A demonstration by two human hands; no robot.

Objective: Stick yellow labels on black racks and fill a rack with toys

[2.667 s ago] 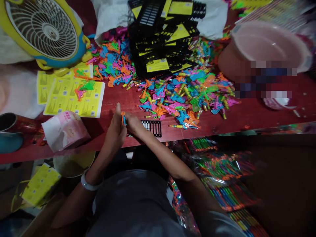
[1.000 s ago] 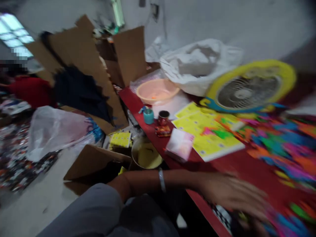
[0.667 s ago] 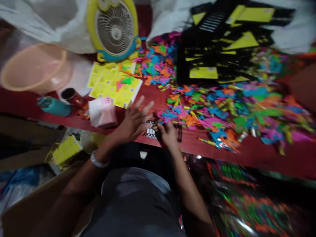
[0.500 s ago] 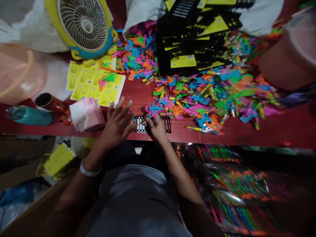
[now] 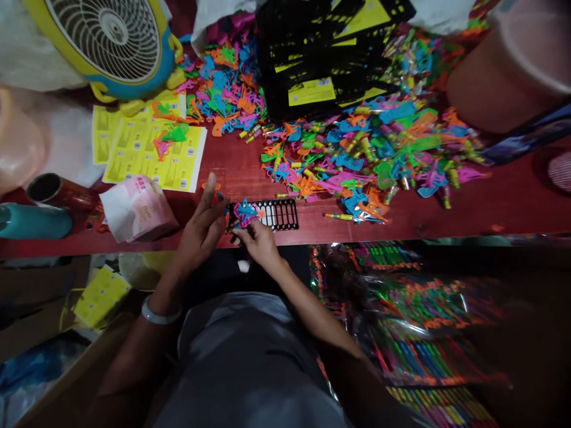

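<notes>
A black slotted plastic rack (image 5: pixel 285 215) lies near the front edge of the red table, with small blue and pink plastic pieces (image 5: pixel 245 213) on its left part. My right hand (image 5: pixel 259 241) is at the rack's lower edge, its fingers pinched together on something too small to make out. Over the rack's left end is my left hand (image 5: pixel 203 229), its fingers apart and nothing visible in it. An orange piece (image 5: pixel 217 189) shows just behind the left fingertips.
Colourful plastic pieces (image 5: pixel 348 148) are heaped behind the rack. Black racks with yellow cards (image 5: pixel 312 92) are stacked at the back. A tissue pack (image 5: pixel 140 208), blue bottle (image 5: pixel 35 220) and fan (image 5: pixel 111 35) stand left, a pink bucket (image 5: pixel 486 77) right.
My right hand has moved left along the rack, and blue and pink pieces now show on its left part. My left hand's fingers are less spread. The whole view has shifted.
</notes>
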